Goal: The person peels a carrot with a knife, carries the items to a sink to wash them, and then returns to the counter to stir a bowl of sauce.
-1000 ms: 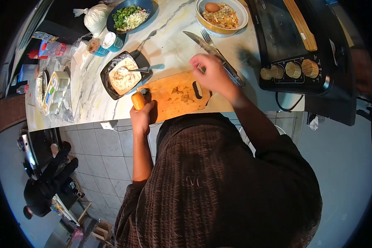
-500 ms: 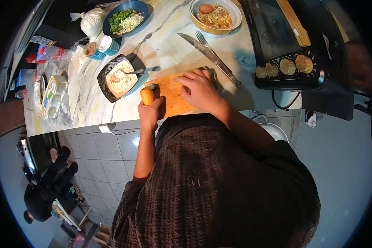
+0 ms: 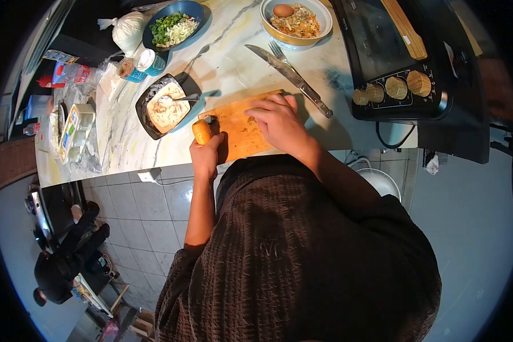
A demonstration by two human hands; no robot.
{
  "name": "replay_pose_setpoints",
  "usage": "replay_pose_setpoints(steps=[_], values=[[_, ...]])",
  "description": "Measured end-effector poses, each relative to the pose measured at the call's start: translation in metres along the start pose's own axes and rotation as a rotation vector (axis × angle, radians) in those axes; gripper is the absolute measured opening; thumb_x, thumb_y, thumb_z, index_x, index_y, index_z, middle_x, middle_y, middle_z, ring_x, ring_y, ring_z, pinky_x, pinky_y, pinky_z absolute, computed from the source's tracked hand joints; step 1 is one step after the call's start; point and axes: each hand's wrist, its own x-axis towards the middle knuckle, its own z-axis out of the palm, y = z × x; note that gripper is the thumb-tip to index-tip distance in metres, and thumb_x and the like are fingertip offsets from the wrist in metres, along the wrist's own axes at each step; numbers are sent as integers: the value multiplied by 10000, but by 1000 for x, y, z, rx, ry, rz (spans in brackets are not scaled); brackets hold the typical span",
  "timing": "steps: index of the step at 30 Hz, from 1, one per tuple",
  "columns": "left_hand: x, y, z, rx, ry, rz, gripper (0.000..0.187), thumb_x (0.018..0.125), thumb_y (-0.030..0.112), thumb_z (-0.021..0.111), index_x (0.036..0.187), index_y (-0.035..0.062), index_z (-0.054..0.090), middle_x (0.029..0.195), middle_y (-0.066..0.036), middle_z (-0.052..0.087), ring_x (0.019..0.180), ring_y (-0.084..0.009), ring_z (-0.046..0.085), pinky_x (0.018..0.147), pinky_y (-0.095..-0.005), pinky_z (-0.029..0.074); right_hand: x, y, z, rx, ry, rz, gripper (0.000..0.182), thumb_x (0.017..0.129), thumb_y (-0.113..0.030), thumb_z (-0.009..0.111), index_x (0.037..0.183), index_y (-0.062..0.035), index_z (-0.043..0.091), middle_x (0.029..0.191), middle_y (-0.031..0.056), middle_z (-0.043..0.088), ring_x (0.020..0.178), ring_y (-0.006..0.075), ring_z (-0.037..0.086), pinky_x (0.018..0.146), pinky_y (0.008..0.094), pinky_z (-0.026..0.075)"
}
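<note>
In the head view, my left hand (image 3: 204,158) is closed around a stubby, rounded orange piece (image 3: 201,132) at the left edge of the wooden cutting board (image 3: 239,133). A small greyish bit (image 3: 210,119) shows beside the piece. My right hand (image 3: 281,125) lies over the board's right part with its fingers stretched out, nothing visible in them. Just beyond that hand, a knife (image 3: 290,78) and a fork (image 3: 278,52) lie on the marble counter. Left of the board, a dark square bowl (image 3: 149,123) holds a creamy mix and a spoon (image 3: 186,98).
A bowl (image 3: 266,29) of shredded food with an egg (image 3: 283,10) stands at the back. A blue plate (image 3: 192,31) holds chopped greens. The black oven (image 3: 376,51) fills the right side. An egg carton (image 3: 77,131) is far left; another person (image 3: 60,271) is lower left.
My right hand has shifted slightly right on the board, its fingers a little straighter. My left hand keeps its hold on the orange piece.
</note>
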Motion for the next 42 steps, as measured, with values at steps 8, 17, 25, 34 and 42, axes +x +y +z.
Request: replay_pose_setpoints(steps=[8, 17, 25, 34, 42], values=[[-4, 6, 8, 13, -9, -20, 134, 728, 59, 697, 803, 4, 601, 738, -5, 579, 633, -98, 511, 589, -250, 420, -7, 1, -7, -15, -18, -3, 290, 744, -90, 639, 1027, -141, 668, 930, 5, 647, 948, 187, 533, 830, 363, 307], [-4, 8, 15, 5, -24, 2, 131, 731, 61, 692, 808, 11, 600, 735, -8, 580, 620, -96, 511, 579, -251, 421, -11, 3, -13, 12, -7, 92, 386, 743, -62, 633, 1119, -147, 622, 985, -1, 636, 911, 198, 527, 827, 353, 299], [0, 6, 18, 6, -45, 21, 180, 733, 75, 692, 868, -12, 611, 767, -27, 600, 648, -114, 545, 607, -256, 443, -9, -2, -24, 119, -118, 223, 390, 740, -56, 639, 1121, -136, 622, 987, 23, 664, 947, 195, 553, 864, 364, 299], [5, 2, 11, 0, -15, 36, 190, 729, 74, 686, 883, -12, 615, 782, -30, 605, 668, -116, 551, 623, -257, 446, -5, 48, -25, 215, 257, 428, 222, 756, -205, 696, 948, -97, 672, 860, 71, 680, 781, 248, 626, 737, 375, 452], [3, 3, -2, -21, 20, 50, 165, 730, 67, 687, 855, 5, 599, 749, -7, 579, 631, -99, 512, 580, -255, 418, 25, 125, -8, -12, 103, 592, 266, 711, -316, 733, 873, -114, 676, 811, 51, 674, 784, 254, 635, 762, 387, 453]])
